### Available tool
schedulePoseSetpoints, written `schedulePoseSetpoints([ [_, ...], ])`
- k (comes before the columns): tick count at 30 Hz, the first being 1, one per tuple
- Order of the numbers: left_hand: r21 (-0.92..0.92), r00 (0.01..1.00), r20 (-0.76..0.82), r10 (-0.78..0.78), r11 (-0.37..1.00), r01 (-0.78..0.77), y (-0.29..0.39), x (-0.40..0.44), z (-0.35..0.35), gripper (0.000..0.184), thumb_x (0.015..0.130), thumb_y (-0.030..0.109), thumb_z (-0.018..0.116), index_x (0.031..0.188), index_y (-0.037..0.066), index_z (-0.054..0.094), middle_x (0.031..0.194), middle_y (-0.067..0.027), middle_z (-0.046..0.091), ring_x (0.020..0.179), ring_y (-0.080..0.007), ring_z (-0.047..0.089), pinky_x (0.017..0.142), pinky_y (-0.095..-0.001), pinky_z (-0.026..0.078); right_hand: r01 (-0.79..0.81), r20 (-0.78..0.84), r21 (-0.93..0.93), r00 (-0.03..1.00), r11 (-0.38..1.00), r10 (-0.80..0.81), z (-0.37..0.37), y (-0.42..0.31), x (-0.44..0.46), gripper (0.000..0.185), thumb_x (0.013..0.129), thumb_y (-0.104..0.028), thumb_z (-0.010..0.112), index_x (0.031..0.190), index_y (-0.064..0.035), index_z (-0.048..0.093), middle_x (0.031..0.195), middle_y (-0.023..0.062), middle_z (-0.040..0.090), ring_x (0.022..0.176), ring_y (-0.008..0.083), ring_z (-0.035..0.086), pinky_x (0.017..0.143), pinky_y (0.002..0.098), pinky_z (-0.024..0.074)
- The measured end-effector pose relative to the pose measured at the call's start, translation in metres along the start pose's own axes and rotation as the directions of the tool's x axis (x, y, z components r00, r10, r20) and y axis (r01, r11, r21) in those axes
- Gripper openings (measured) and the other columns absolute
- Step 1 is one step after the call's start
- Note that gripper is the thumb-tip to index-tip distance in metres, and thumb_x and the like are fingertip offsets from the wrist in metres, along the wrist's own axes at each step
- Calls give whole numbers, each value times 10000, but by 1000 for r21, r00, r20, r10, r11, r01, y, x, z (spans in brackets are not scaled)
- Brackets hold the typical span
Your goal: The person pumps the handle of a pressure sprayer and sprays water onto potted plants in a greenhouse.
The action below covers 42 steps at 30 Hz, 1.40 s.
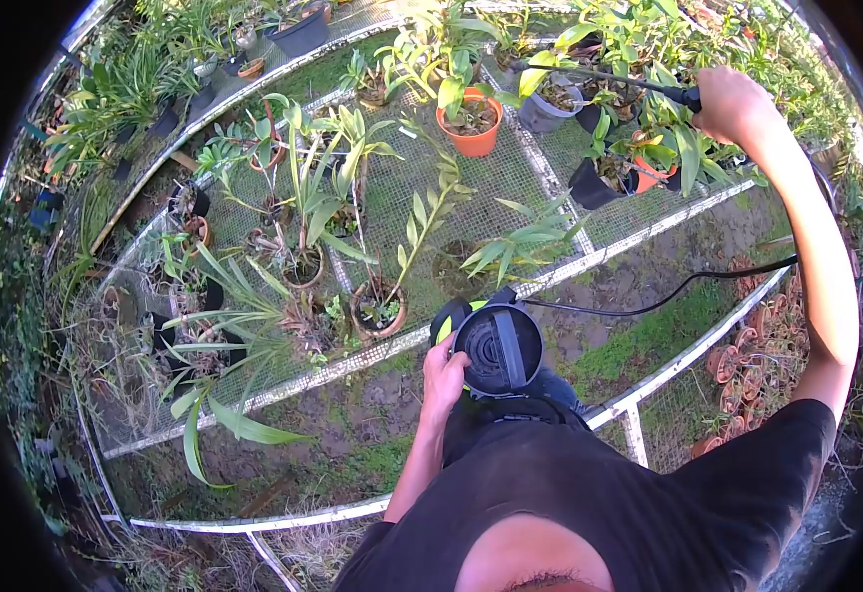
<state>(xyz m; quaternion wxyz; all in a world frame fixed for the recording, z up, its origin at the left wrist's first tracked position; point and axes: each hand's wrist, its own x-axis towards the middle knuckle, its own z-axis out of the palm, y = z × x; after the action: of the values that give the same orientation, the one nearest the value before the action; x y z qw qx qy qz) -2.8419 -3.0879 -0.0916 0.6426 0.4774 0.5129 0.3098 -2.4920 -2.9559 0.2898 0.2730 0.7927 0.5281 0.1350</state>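
Note:
My right hand (729, 105) is wrapped round the black grip of a spray wand (609, 76), held out at the upper right. The wand's thin tube points left over potted plants, its tip near a grey pot (550, 105). From the wand side a black hose (668, 296) curves back to a round black sprayer tank (497, 348) in front of my body. My left hand (444, 373) holds the tank's left rim, thumb over the edge. An orange pot (471, 123) with a plant stands on the mesh bench left of the grey pot.
A mesh bench (402, 178) with a white frame carries more potted plants, among them a terracotta pot (379, 308) and a black pot (594, 185). Long leaves (249, 424) overhang its front edge. Stacked terracotta pots (732, 365) lie at the right behind a white rail (688, 367).

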Motion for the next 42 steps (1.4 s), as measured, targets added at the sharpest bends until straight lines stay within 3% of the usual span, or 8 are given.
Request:
schedulePoseSetpoints([
  [9,-164,999,-51,15,986,-23,11,-29,1,508,688,-41,456,1165,-73,628,874,-43,675,751,-91,570,705,-230,466,140,-48,-10,989,990,-140,-5,-9,7,357,807,-287,739,921,34,632,879,223,682,888,353,692,826,429,558],
  [12,-192,993,-121,11,981,-34,6,-39,3,486,695,-37,459,1148,-72,633,877,-49,679,748,-96,574,704,-235,467,203,-634,-107,740,973,-225,36,17,55,380,818,-314,723,923,35,615,834,221,676,847,367,689,802,435,561],
  [17,-212,969,-246,-21,977,-32,6,-58,17,470,702,-48,454,1133,-75,638,896,-56,684,753,-104,588,715,-237,476,119,-520,108,853,987,-46,16,21,71,395,807,-313,730,967,32,623,899,227,680,877,377,681,807,433,552],
  [20,-228,956,-292,-31,973,-38,2,-70,16,478,700,-59,448,1138,-75,639,912,-57,686,763,-107,597,726,-237,482,308,-514,70,826,949,-230,23,10,56,354,792,-268,744,960,31,656,872,220,690,854,374,689,786,433,562],
  [26,-247,932,-363,-6,965,-90,-1,-79,16,509,691,-81,430,1159,-75,631,935,-67,688,791,-111,609,744,-228,477,299,-464,167,864,939,-193,2,-50,83,173,773,-86,653,903,6,722,923,211,711,866,335,711,766,438,582],
  [30,-294,911,-413,8,945,-141,9,-84,17,482,687,-84,420,1119,-74,633,913,-62,682,763,-103,602,709,-219,468,259,-300,266,938,929,-175,-31,-109,114,381,835,-392,688,1101,-125,740,1132,151,702,1096,271,665,895,432,543],
  [32,-317,889,-457,17,931,-181,12,-84,16,419,678,-78,418,1032,-76,643,858,-54,666,686,-90,584,635,-214,458,320,-429,178,876,931,-219,-34,-119,107,212,780,-94,640,954,-19,736,941,191,720,880,315,719,760,433,584],
  [42,-401,906,-422,-45,905,-142,-5,-80,-32,453,678,-80,415,1073,-86,635,917,-85,683,748,-123,626,682,-225,489,190,-395,152,911,970,-116,-34,-187,154,255,777,-145,686,1009,-57,744,991,147,730,929,287,717,763,430,578],
])
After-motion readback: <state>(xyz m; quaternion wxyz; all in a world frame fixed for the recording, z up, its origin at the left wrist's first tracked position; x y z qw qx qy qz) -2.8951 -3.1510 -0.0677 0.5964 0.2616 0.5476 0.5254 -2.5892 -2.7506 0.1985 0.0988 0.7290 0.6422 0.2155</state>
